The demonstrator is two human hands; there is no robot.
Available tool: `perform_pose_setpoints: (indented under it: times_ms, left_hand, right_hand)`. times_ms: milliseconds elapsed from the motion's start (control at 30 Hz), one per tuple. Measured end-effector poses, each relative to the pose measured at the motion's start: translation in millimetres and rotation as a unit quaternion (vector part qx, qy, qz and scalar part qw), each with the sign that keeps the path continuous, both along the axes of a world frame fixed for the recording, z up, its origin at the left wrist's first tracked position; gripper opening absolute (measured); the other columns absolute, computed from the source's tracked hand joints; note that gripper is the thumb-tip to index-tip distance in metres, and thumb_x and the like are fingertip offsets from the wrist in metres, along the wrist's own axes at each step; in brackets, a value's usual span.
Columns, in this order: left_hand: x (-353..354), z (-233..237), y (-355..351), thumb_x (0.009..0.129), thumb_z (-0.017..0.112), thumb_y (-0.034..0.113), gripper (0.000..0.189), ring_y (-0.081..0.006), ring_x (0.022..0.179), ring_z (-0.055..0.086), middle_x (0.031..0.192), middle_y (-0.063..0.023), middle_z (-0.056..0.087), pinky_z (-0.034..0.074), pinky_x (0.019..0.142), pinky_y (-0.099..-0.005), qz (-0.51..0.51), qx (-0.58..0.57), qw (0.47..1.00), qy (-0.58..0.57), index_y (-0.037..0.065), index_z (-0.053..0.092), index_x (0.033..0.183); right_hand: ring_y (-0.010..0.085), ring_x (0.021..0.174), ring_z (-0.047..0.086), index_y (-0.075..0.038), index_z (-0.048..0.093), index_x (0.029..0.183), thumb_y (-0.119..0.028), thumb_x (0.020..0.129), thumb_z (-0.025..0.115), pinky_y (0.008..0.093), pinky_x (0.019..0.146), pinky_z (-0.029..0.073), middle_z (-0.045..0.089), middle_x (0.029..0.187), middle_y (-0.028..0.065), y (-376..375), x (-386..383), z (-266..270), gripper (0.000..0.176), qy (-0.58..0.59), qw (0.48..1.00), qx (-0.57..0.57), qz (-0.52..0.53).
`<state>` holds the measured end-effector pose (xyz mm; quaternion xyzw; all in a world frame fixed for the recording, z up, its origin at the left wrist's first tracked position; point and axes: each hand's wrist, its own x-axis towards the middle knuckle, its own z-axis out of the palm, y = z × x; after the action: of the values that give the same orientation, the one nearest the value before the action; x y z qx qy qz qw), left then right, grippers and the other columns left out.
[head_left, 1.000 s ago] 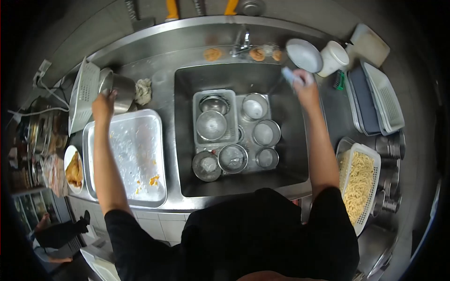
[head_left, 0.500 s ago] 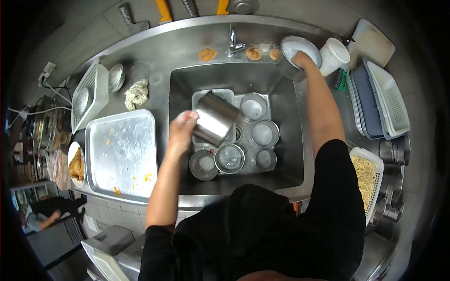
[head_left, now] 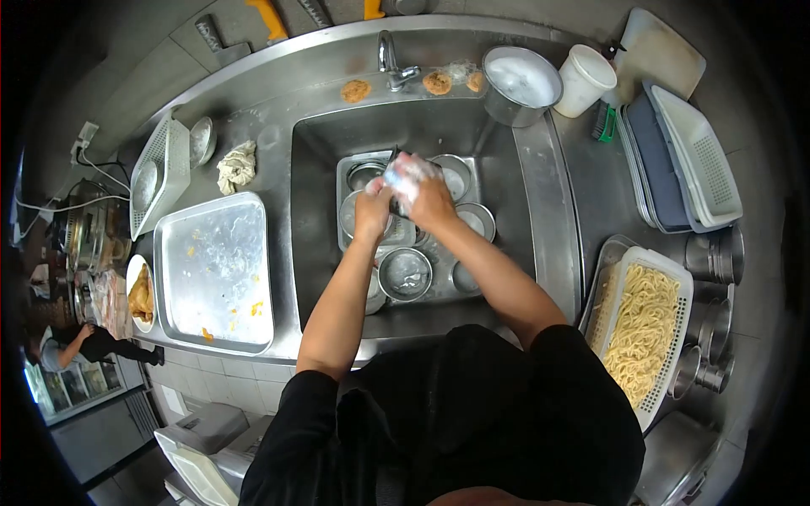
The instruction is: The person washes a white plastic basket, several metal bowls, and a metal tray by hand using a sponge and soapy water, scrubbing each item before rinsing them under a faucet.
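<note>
Over the steel sink (head_left: 337, 304), my left hand (head_left: 372, 212) is closed on the metal container (head_left: 395, 205), which is mostly hidden between my hands. My right hand (head_left: 424, 196) presses a foamy white scrubber (head_left: 405, 175) against it, with suds on the fingers. Below them several round metal containers, one with water in it (head_left: 405, 274), stand in the sink beside a pale rectangular tray (head_left: 344, 173). A pot of white suds (head_left: 523, 80) sits at the sink's back right corner.
A tap (head_left: 388, 63) and orange-brown scrubbing pads (head_left: 355, 91) line the back. At left are a cloth (head_left: 237, 167), a large metal tray (head_left: 213, 274) and a white basket (head_left: 173, 169). Noodles fill a basket (head_left: 645, 337) at right. Another person (head_left: 80, 346) stands far left.
My right hand has come out of the suds pot to the container, now with a foamy scrubber. The container has turned between my hands. The view has shifted slightly.
</note>
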<state>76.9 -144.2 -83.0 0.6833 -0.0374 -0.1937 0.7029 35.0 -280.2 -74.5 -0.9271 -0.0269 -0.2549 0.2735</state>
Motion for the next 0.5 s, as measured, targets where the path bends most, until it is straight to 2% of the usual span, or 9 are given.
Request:
perform_pose_setpoints:
  times_ms: [33, 133, 167, 233, 333, 400, 433, 467, 500]
  left_hand:
    - [-9.3, 11.1, 4.3, 0.091, 0.056, 0.022, 0.027, -0.0087, 0.08, 0.055, 0.089, -0.002, 0.062, 0.043, 0.075, -0.0231, -0.009, 0.043, 0.999, 0.01, -0.002, 0.06, 0.103]
    - [-32.7, 40.3, 8.9, 0.091, 0.054, 0.02, 0.025, -0.0084, 0.078, 0.055, 0.089, -0.0019, 0.062, 0.044, 0.072, -0.0231, -0.008, 0.035, 0.999, 0.01, -0.002, 0.06, 0.102]
    - [-33.1, 42.9, 9.3, 0.091, 0.054, 0.018, 0.023, -0.0079, 0.077, 0.055, 0.088, -0.0014, 0.062, 0.044, 0.07, -0.0226, -0.007, 0.012, 0.999, 0.029, -0.001, 0.06, 0.101]
    - [-22.7, 26.1, 16.2, 0.091, 0.054, 0.017, 0.022, -0.0078, 0.076, 0.055, 0.087, -0.0014, 0.062, 0.044, 0.07, -0.0224, -0.006, 0.054, 0.999, -0.001, -0.001, 0.06, 0.101]
    - [-27.6, 33.7, 32.6, 0.09, 0.054, 0.014, 0.017, -0.0081, 0.074, 0.055, 0.083, -0.0003, 0.062, 0.043, 0.069, -0.022, -0.01, 0.103, 0.995, -0.011, 0.0, 0.06, 0.097]
    - [-35.1, 40.4, 43.5, 0.089, 0.055, 0.012, 0.013, -0.0086, 0.075, 0.055, 0.082, -0.0001, 0.061, 0.043, 0.072, -0.0223, 0.012, -0.017, 0.999, 0.045, 0.002, 0.059, 0.096]
    - [-36.7, 32.6, 50.7, 0.089, 0.053, 0.011, 0.013, -0.0122, 0.084, 0.056, 0.09, -0.0039, 0.061, 0.044, 0.08, -0.0262, 0.03, -0.107, 0.992, 0.064, 0.003, 0.056, 0.099]
    - [-38.1, 29.8, 53.5, 0.089, 0.053, 0.011, 0.013, -0.0122, 0.084, 0.056, 0.09, -0.0039, 0.061, 0.044, 0.08, -0.0262, 0.03, -0.105, 0.992, 0.063, 0.003, 0.056, 0.099]
    - [-38.7, 28.4, 56.0, 0.09, 0.052, 0.011, 0.015, -0.0143, 0.087, 0.056, 0.095, -0.0058, 0.06, 0.043, 0.084, -0.0284, 0.077, -0.199, 0.973, 0.088, 0.002, 0.055, 0.101]
  right_hand:
    - [0.0316, 0.11, 0.051, -0.013, 0.056, 0.117, -0.023, 0.079, 0.058, 0.0403, 0.09, 0.044, 0.054, 0.121, 0.0125, -4.7, 9.5, 8.3, 0.04, -0.035, 0.999, 0.018, -0.009]
    - [0.0311, 0.119, 0.044, -0.009, 0.056, 0.117, -0.029, 0.081, 0.055, 0.0395, 0.094, 0.041, 0.048, 0.128, 0.015, -39.2, 38.9, 53.6, 0.041, 0.454, 0.879, 0.13, -0.066]
    - [0.0311, 0.119, 0.044, -0.009, 0.056, 0.117, -0.029, 0.081, 0.055, 0.0395, 0.094, 0.041, 0.048, 0.128, 0.015, -29.5, 32.9, 47.4, 0.041, 0.451, 0.88, 0.129, -0.066]
    - [0.0342, 0.113, 0.049, -0.004, 0.049, 0.123, -0.025, 0.083, 0.053, 0.0405, 0.092, 0.043, 0.049, 0.126, 0.0192, 8.2, 7.9, 19.9, 0.045, 0.132, 0.99, 0.0, -0.05]
    - [0.0335, 0.109, 0.053, -0.003, 0.05, 0.121, -0.026, 0.085, 0.052, 0.0399, 0.089, 0.044, 0.054, 0.12, 0.0187, 25.3, -13.4, 29.6, 0.043, -0.036, 0.997, -0.057, 0.034]
    - [0.0308, 0.092, 0.062, -0.004, 0.055, 0.116, -0.031, 0.085, 0.053, 0.038, 0.08, 0.049, 0.061, 0.105, 0.0174, 1.1, 4.7, 42.9, 0.04, 0.22, 0.968, 0.124, 0.003]
    - [0.0315, 0.071, 0.062, -0.008, 0.06, 0.105, -0.036, 0.085, 0.051, 0.0408, 0.068, 0.05, 0.065, 0.08, 0.014, -16.8, 19.0, 58.4, 0.035, 0.353, 0.905, 0.238, -0.003]
    - [0.0207, 0.071, 0.065, -0.006, 0.06, 0.105, -0.033, 0.084, 0.052, 0.0348, 0.064, 0.053, 0.064, 0.093, 0.0123, -42.6, 35.0, 8.0, 0.035, 0.345, 0.874, 0.337, 0.063]
    - [0.0209, 0.072, 0.065, -0.006, 0.06, 0.105, -0.033, 0.084, 0.052, 0.0353, 0.065, 0.053, 0.065, 0.093, 0.0112, -43.1, 24.2, 18.0, 0.035, 0.343, 0.778, 0.525, 0.033]
